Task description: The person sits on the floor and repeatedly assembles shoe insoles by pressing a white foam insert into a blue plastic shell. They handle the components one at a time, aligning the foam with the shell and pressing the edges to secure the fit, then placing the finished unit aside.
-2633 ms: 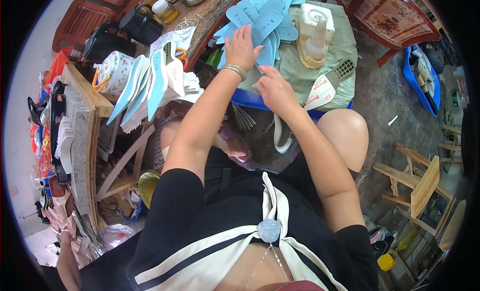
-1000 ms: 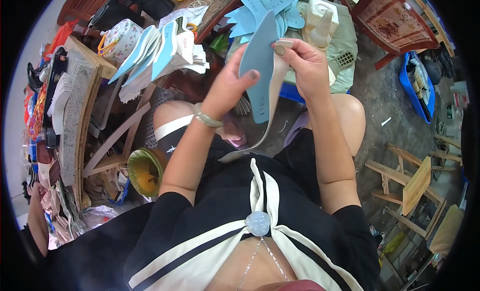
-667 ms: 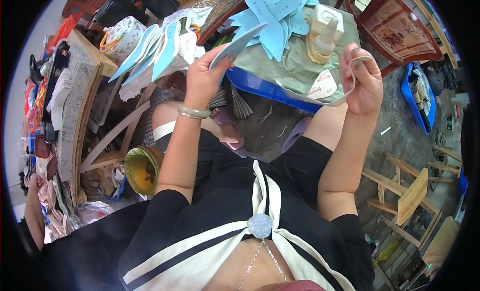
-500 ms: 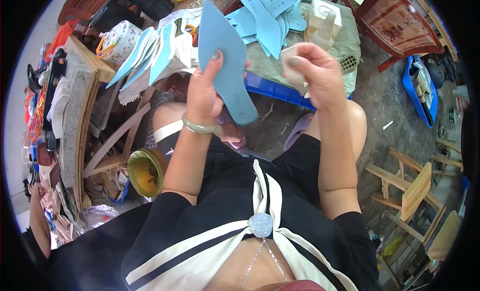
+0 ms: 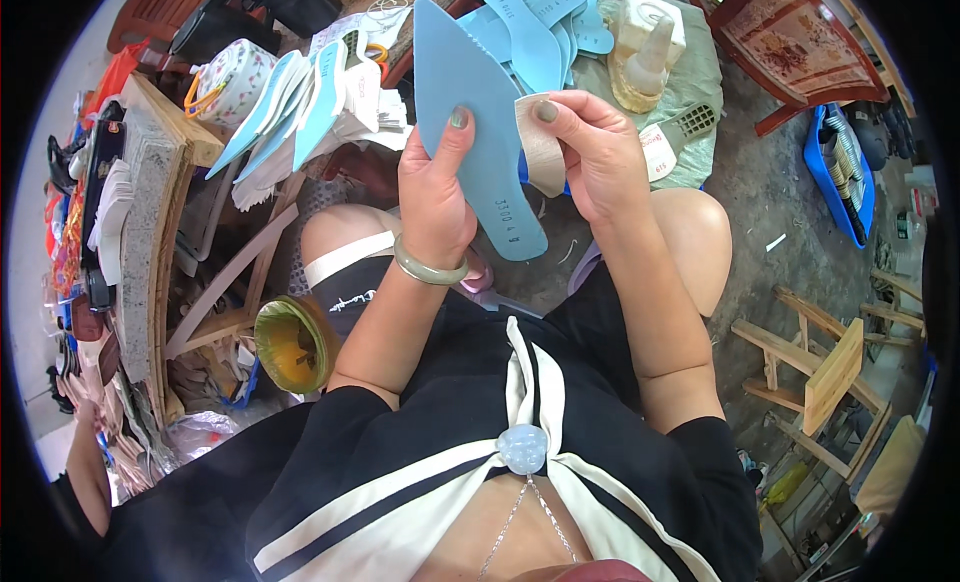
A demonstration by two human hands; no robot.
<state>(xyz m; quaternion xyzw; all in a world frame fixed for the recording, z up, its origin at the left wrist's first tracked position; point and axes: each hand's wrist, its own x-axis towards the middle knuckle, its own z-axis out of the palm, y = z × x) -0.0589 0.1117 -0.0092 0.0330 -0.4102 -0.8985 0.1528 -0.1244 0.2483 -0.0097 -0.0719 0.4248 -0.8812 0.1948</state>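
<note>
Left hand [image 5: 432,197] grips a blue pointed insole [image 5: 470,122] upright; right hand [image 5: 598,147] pinches a beige curved piece [image 5: 540,157] vs. its edge, w/ more insoles [image 5: 540,27] behind.

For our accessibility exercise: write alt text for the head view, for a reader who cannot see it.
A seated person's left hand holds up a pointed blue insole while the right hand presses a beige strip to its edge; more blue insoles lie ahead.

A small shoe-making workshop

Blue shoe soles [image 5: 545,22] are lying in a pile just past the hands, more soles [image 5: 290,107] are leaning on a messy wooden bench [image 5: 150,212] to the left, and a glue bottle [image 5: 650,57] is standing nearby.
</note>
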